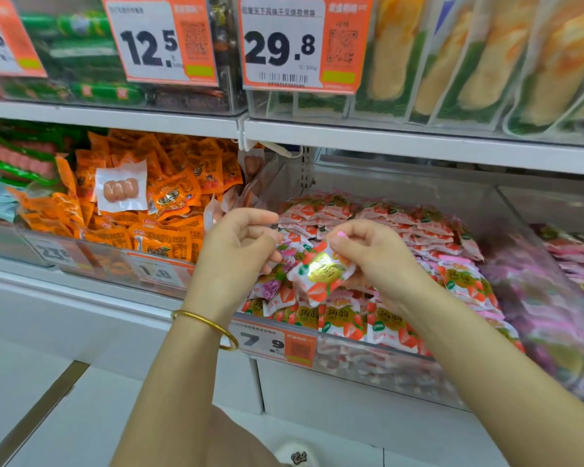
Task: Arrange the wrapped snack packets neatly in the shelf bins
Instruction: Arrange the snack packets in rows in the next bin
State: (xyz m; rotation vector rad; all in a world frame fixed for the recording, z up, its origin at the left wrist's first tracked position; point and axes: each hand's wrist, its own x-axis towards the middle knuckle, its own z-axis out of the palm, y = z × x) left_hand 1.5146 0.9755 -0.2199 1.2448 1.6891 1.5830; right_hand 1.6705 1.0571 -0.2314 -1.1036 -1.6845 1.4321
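Note:
A clear shelf bin (pixel 378 362) holds many white packets printed with red strawberries (pixel 395 224). My right hand (pixel 371 251) pinches one strawberry packet (pixel 321 271) by its upper edge, just above the front of the bin. My left hand (pixel 240 244) is closed on the edges of several packets (pixel 270 284), some strawberry and some purple-pink, held right beside the other one. Both hands hover over the bin's front left corner.
The bin to the left holds orange packets (pixel 155 203), with a clear sausage pack (pixel 122 190) on top. A bin with pink packets (pixel 573 264) stands on the right. Above are a shelf edge (pixel 418 143), price tags (pixel 284 45) and more bins. A tag (pixel 273 342) marks the bin front.

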